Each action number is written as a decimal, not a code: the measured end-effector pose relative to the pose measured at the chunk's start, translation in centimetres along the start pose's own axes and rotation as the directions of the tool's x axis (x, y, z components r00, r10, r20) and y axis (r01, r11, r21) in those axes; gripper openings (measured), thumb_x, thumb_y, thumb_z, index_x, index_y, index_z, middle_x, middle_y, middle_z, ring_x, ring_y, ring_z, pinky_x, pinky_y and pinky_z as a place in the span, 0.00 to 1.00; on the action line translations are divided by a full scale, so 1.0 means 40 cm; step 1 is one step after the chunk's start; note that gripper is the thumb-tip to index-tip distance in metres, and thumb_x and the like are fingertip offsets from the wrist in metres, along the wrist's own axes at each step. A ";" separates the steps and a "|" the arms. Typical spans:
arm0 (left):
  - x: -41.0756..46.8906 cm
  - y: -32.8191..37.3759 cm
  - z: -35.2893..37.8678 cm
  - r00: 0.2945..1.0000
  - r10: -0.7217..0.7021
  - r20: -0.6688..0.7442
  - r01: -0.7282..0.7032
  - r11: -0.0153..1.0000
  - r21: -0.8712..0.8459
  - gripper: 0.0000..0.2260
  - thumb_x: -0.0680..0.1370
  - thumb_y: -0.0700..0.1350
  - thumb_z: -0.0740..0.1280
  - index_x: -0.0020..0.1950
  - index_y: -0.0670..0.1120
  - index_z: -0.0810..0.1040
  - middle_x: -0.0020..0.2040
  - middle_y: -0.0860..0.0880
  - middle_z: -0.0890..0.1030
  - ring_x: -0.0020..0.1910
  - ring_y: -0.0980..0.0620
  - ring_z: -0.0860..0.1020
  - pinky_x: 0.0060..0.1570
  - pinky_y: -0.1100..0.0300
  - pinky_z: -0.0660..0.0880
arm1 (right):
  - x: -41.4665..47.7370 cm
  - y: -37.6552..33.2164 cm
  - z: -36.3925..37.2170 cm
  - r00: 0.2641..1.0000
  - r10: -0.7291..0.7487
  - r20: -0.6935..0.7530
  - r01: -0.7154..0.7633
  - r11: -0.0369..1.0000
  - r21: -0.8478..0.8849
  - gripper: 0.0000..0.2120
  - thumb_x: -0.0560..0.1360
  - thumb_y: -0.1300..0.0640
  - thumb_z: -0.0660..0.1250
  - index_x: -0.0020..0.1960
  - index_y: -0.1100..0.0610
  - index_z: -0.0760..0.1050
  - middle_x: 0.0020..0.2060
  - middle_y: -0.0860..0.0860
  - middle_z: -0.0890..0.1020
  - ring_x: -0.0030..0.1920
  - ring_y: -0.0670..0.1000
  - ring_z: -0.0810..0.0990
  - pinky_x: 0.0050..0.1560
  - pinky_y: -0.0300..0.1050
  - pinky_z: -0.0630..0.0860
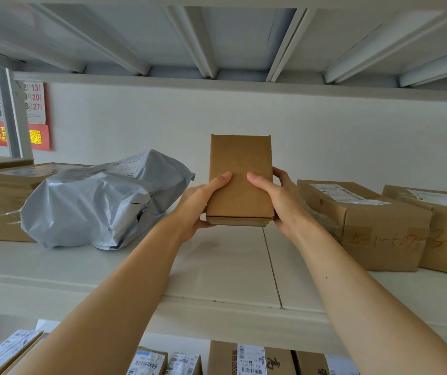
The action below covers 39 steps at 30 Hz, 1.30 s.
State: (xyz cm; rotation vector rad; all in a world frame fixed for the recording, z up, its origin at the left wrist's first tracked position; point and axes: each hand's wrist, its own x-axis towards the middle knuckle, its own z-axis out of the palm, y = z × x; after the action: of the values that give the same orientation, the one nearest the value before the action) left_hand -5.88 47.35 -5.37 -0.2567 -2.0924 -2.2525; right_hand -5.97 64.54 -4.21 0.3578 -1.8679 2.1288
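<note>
Left grip (198, 209), right grip (281, 204), both clamped on cardboard box (240, 171), over white shelf (230, 266), grey mailer (103, 201) alongside

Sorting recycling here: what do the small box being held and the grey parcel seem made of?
The small box: plain brown cardboard, matte, layered flap edges at its near end. The grey parcel: probably thin plastic film, slight sheen, sharp crumpled creases.

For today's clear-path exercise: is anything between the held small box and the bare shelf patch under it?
Nothing visible. The small box, held by left hand and right hand, is over bare shelf, between grey bag and taped carton.
</note>
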 end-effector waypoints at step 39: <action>-0.028 0.029 0.018 0.995 0.095 -0.030 -0.092 0.991 0.098 0.25 0.77 0.67 0.62 0.67 0.54 0.77 0.57 0.49 0.84 0.55 0.48 0.83 0.62 0.47 0.77 | -0.005 0.003 0.046 0.909 0.389 0.146 -0.388 0.921 -0.041 0.32 0.75 0.30 0.57 0.59 0.56 0.77 0.53 0.57 0.79 0.54 0.58 0.79 0.60 0.63 0.76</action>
State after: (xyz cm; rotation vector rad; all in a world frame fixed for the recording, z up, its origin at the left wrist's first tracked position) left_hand -4.54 47.89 -4.35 -0.3023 -2.1173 -2.0827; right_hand -5.84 62.69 -4.13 0.1552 -2.1902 2.3996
